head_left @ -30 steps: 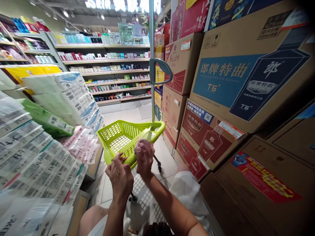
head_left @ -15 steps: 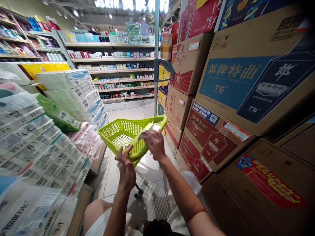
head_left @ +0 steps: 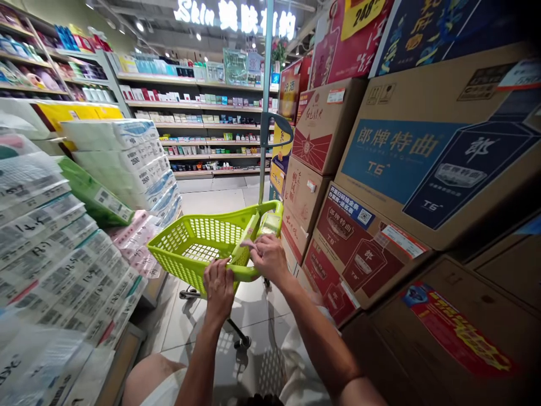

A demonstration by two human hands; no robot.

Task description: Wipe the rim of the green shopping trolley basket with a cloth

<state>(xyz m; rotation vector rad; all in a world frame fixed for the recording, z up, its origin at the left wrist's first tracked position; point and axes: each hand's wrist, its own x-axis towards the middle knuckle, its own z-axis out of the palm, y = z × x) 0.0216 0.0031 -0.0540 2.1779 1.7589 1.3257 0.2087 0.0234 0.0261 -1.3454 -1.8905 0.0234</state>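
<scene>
A lime-green plastic shopping cart (head_left: 177, 260) with a perforated basket stands in front of me, on dark casters. My left hand (head_left: 218, 286) has its fingers wrapped over the near left edge of the cart, by the end of the handle. Above the handle bar, my right hand (head_left: 269, 258) is closed, its fingers pinched around something small and pale pinkish-grey that I cannot make out. Just beyond that hand is a pale panel (head_left: 267, 223) inside the handle loop. A tall pole (head_left: 265, 84) with a dark grey hook-shaped grip (head_left: 274, 129) rises from the far right side.
Liquor cartons (head_left: 393, 141) are stacked high along the right. Packs of tissue paper (head_left: 46, 225) are piled on the left. Across the back run shelves (head_left: 198, 107) with small boxes and bottles. Pale floor tiles (head_left: 181, 321) lie under the cart.
The cart has shifted slightly left in view and shows more of its side. My left hand has gone from spread fingers to gripping the edge. My right hand has dropped slightly lower.
</scene>
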